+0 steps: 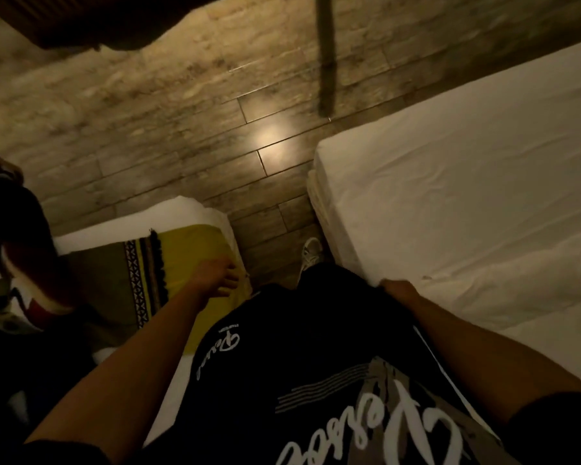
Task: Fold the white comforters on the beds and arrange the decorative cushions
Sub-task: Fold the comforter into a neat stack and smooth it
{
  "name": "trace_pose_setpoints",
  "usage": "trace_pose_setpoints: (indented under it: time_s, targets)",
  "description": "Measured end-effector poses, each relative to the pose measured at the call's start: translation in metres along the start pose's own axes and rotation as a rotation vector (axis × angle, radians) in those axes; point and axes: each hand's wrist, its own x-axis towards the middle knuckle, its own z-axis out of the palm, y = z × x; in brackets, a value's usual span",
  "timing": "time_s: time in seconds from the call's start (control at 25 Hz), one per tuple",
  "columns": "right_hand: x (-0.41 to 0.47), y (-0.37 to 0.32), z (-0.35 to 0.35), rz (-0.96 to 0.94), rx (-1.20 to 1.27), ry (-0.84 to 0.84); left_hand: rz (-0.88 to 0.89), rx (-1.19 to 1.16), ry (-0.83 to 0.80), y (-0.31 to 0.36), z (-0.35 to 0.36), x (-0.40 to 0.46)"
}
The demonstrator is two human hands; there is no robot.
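Note:
I stand in the narrow gap between two beds and look straight down. A white comforter [467, 209] covers the bed on the right. My right hand [398, 292] grips its near edge, fingers curled under the fabric. My left hand [217, 275] hovers open over a yellow runner [195, 250] with a dark patterned band, laid across the left bed [168, 216]. Its fingers are spread and blurred, so I cannot tell whether they touch the cloth. No decorative cushion shows clearly.
Wood-look floor [182, 112] fills the space beyond the beds. My shoe [311, 251] stands in the gap. Dark, unclear things lie on the left bed at the far left [17, 236]. A dark pole [326, 55] and dark furniture [91, 18] stand at the top.

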Motion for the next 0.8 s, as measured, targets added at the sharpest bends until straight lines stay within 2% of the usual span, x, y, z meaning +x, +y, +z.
trace_pose_setpoints:
  time_s: [0.04, 0.08, 0.16, 0.28, 0.36, 0.44, 0.56, 0.68, 0.8]
  targets:
    - [-0.027, -0.046, 0.003, -0.052, 0.089, -0.038, -0.017, 0.059, 0.038, 0.006, -0.009, 0.003]
    - [-0.038, -0.084, 0.005, -0.075, 0.074, -0.077, -0.08, 0.118, 0.102, 0.008, -0.018, 0.009]
    - [-0.046, -0.168, 0.012, -0.186, 0.076, -0.107, -0.06, 0.231, 0.218, 0.013, -0.041, 0.014]
    - [-0.058, -0.27, 0.021, -0.284, 0.082, -0.185, -0.107, 0.391, 0.203, 0.025, -0.069, 0.026]
    - [-0.064, -0.332, 0.025, -0.349, 0.097, -0.214, -0.234, 0.204, 0.181, 0.061, -0.081, 0.036]
    - [-0.057, -0.38, 0.026, -0.375, 0.096, -0.225, -0.224, 0.179, 0.19, 0.105, -0.099, 0.062]
    - [-0.038, -0.42, 0.02, -0.303, 0.087, -0.165, -0.121, 0.313, 0.108, 0.194, -0.13, 0.105]
    - [-0.018, -0.427, 0.006, -0.141, 0.164, -0.022, -0.088, 0.204, 0.033, 0.299, -0.15, 0.131]
    - [-0.004, -0.425, -0.009, -0.002, 0.135, 0.011, -0.036, 0.177, -0.012, 0.406, -0.151, 0.146]
